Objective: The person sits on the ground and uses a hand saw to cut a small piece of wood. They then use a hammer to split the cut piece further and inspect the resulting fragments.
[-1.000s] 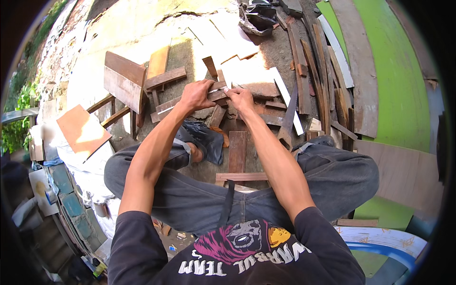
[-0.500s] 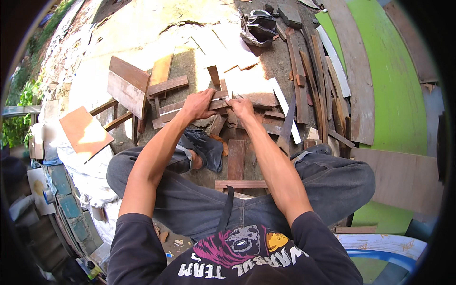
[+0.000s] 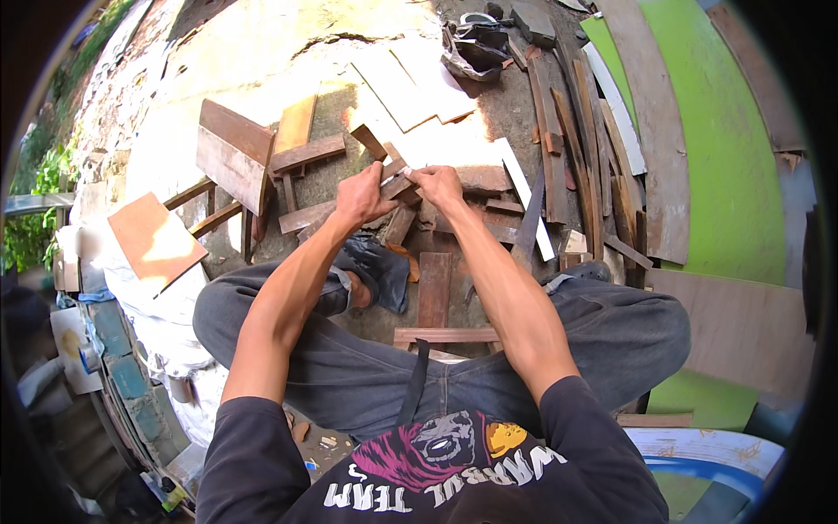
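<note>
My left hand [image 3: 361, 194] is closed round a brown wooden strip assembly [image 3: 394, 168], whose pieces meet at an angle just in front of my fingers. A short dark wood block [image 3: 368, 141] sticks out at its far end. My right hand [image 3: 439, 185] is closed in a pinch at the near end of that joint. A small white spot shows at its fingertips; I cannot make out what it is. Under the hands lie a flat wood strip [image 3: 307, 217] and several offcuts, partly hidden by my hands.
A handsaw [image 3: 528, 218] lies beside a white strip [image 3: 517, 182] on the right. Long boards [image 3: 598, 148] stretch along that side. At left stand a wooden box-like piece [image 3: 234, 155] and a square panel [image 3: 157, 242]. A black bag [image 3: 474, 51] sits far off.
The wooden assembly has turned in my hands, its far end swinging to the left and its strip now slanting. My left hand has shifted slightly nearer, while my right hand stays close beside it.
</note>
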Demonstrator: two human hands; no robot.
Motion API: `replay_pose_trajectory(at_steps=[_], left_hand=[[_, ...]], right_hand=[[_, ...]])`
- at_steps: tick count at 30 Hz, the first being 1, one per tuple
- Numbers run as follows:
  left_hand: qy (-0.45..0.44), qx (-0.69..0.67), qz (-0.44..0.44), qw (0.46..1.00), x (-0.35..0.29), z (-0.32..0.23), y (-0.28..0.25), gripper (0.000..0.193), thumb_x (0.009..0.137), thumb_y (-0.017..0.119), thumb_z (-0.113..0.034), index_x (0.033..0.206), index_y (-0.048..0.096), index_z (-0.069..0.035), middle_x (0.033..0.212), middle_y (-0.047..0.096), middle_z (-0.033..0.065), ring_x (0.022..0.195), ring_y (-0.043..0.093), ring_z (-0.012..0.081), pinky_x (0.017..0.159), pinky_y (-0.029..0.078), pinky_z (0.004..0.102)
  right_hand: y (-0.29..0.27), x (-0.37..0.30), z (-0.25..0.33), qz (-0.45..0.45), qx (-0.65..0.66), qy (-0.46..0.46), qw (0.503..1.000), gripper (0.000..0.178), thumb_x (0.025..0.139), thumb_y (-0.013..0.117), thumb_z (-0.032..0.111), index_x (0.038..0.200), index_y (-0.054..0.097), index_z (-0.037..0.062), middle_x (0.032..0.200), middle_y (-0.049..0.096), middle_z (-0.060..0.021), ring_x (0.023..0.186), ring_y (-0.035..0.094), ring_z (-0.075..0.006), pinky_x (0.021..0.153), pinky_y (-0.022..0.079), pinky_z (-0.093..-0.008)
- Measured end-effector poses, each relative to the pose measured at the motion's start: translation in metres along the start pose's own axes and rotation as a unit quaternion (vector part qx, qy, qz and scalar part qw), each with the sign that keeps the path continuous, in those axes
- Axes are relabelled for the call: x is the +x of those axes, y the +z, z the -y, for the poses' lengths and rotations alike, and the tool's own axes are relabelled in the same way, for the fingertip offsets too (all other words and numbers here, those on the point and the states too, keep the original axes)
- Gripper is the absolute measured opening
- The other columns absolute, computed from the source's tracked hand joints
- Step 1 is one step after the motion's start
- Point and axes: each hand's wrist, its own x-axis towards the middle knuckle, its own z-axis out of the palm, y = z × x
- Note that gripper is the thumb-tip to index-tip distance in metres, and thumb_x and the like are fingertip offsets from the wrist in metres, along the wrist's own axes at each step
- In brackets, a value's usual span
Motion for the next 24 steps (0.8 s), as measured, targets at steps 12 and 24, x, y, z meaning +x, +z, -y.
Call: replay_pose_trajectory(at_steps=[12,24], left_hand=[[0.012,0.032,0.048,0.998,0.021,-0.018,-0.01,0.056,0.071,0.079,-0.04,0.102,0.052,-0.003,0.093,0.067,0.0214,0.087,0.067,0.0412,0.075,0.053,0.0491],[0.029,0.055,0.102,0.993,0.024,-0.02,-0.024,0.062,0.071,0.08,-0.043,0.107,0.05,-0.003,0.098,0.067,0.0205,0.089,0.067,0.0406,0.076,0.054,0.0485]], right_hand=[[-0.021,0.0,-0.008,0.051,0.096,-0.013,0.994,0.043,0.095,0.066,0.04,0.11,0.074,0.0008,0.096,0.074,-0.0104,0.089,0.067,-0.0181,0.083,0.052,-0.0351],[-0.011,0.013,-0.013,0.02,-0.016,0.026,0.999,0.049,0.077,0.08,0.05,0.091,0.078,0.0029,0.087,0.075,-0.0146,0.085,0.072,-0.0272,0.081,0.055,-0.0375]])
